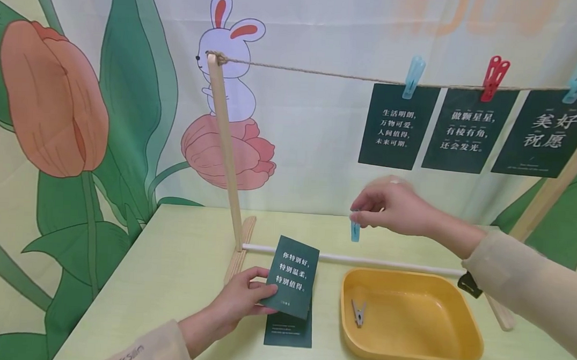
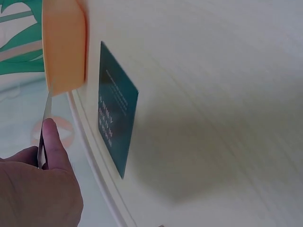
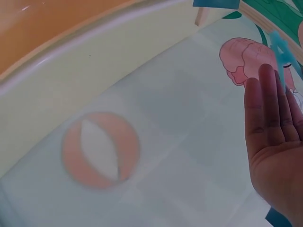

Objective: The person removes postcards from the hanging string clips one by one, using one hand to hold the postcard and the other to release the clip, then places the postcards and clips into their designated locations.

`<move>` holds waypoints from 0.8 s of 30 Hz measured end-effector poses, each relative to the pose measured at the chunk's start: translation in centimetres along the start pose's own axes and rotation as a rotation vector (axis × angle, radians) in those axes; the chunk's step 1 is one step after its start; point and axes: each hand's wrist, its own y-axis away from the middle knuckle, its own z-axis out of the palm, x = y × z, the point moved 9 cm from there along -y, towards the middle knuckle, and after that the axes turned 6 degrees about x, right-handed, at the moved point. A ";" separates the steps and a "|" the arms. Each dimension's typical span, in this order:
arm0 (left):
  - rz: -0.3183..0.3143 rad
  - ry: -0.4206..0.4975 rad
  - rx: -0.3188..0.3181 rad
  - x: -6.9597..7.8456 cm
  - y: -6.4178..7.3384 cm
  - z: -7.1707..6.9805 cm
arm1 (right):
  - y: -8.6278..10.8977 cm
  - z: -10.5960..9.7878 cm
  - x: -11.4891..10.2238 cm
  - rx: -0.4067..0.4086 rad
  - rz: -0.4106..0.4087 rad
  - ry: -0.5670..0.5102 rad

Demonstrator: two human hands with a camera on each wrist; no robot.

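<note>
In the head view my left hand [image 1: 237, 298] pinches a dark green card [image 1: 294, 271] with white lettering by its left edge, tilted above the table. Another green card [image 1: 289, 333] lies flat beneath it, partly covered; the left wrist view shows this lying card [image 2: 116, 111] whole, with the held one seen edge-on. My right hand [image 1: 393, 206] holds a light blue clothespin [image 1: 355, 230] between thumb and fingers, above the yellow tray's back edge. In the right wrist view the blue clothespin [image 3: 282, 52] shows beyond the fingertips.
A twine line [image 1: 298, 70] runs from a wooden post [image 1: 227, 145]; three green cards hang from it by blue and red clothespins. The yellow tray [image 1: 411, 354] holds a grey clothespin [image 1: 358, 313]. A white rod [image 1: 362, 261] crosses low behind the tray.
</note>
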 end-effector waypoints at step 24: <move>-0.064 0.063 -0.020 -4.6 0.7 0.8 | 5.2 7.1 7.5 -0.243 0.132 0.047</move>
